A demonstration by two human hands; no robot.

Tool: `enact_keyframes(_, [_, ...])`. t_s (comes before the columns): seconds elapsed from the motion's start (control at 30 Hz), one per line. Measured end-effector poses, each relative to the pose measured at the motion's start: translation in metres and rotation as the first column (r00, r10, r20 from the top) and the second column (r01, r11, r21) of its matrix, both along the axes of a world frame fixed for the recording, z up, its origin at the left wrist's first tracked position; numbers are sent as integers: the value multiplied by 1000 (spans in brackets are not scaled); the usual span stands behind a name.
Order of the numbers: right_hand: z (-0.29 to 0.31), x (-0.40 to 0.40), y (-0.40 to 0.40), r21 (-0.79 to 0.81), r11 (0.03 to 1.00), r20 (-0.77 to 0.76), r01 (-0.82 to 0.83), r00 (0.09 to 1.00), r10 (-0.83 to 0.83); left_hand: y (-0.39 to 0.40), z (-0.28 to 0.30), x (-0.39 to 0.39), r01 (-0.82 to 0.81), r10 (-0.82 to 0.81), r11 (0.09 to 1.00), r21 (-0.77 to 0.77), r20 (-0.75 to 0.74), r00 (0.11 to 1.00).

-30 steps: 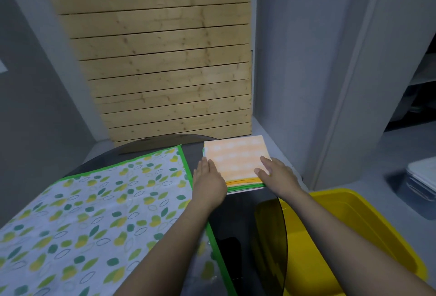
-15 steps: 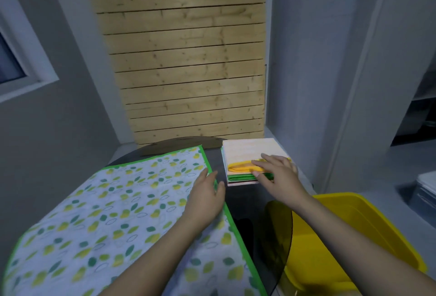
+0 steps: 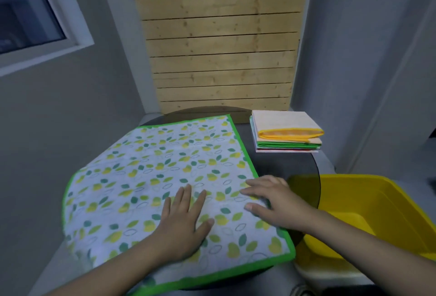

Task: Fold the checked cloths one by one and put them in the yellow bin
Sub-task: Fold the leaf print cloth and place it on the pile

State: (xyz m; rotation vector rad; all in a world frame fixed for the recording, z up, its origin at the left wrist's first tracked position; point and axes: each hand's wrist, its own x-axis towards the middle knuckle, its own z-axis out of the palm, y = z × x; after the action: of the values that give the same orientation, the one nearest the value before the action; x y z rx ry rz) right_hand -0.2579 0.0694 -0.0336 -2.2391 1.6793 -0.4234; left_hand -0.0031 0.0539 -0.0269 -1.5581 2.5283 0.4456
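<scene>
- We press both hands flat, fingers spread, on the leaf-print cloth (image 3: 165, 177): left hand (image 3: 184, 222) at six o'clock, right hand (image 3: 273, 199) at four, likely smoothing it.
- The folded cloths (image 3: 286, 134) wait at one o'clock on the desk (image 3: 283, 166); the yellow bin (image 3: 377, 213) sits at three, within easy reach.

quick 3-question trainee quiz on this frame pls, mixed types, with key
1. True or false: the left hand grips a folded cloth.
2. What lies under both hands? A) the leaf-print mat B) the yellow bin C) bare glass table
3. Fill in: the stack of folded cloths sits on the table, to the ____ of the mat.

Key: 1 false, it lies flat on the mat, as does the right hand. 2 A. 3 right.
</scene>
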Motion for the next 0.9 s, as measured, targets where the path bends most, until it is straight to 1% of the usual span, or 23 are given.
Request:
enact_keyframes(0.07, [0,8,4,32,999,-80,-32,996,35,-1,-6,-1,17,-17,999,-49,-1,1000])
enact_keyframes(0.17, [5,19,7,105,992,-207,-68,974,89,-10,-13,-3,40,-40,996,-81,2,999])
enact_keyframes(0.27, [7,25,11,146,974,-229,-176,951,206,-15,-13,-5,40,-41,996,-81,-2,999])
enact_keyframes(0.33, [5,32,13,161,954,-163,-254,946,280,-16,-13,-5,31,-31,997,-69,-3,1000])
enact_keyframes(0.37, [4,36,14,158,950,-114,-270,950,290,-16,-14,-4,30,-31,997,-65,-14,999])
enact_keyframes(0.47, [-1,44,14,74,964,9,-257,966,257,-17,-13,0,41,-45,998,-48,-83,996])
enact_keyframes(0.53, [-4,45,12,22,974,76,-227,971,225,-17,-10,5,39,-35,999,12,-217,976])
enact_keyframes(0.6, [-7,47,12,11,982,136,-186,974,183,-15,-3,10,39,10,992,119,-382,924])
enact_keyframes(0.67, [-9,50,13,-2,990,189,-140,972,138,-10,8,14,72,41,974,217,-478,878])
enact_keyframes(0.8, [-10,57,12,-24,997,198,-68,978,72,2,21,24,148,26,941,304,-502,865])
enact_keyframes(0.9, [-9,60,12,-34,998,195,-61,979,67,11,21,35,199,-20,929,311,-496,868])
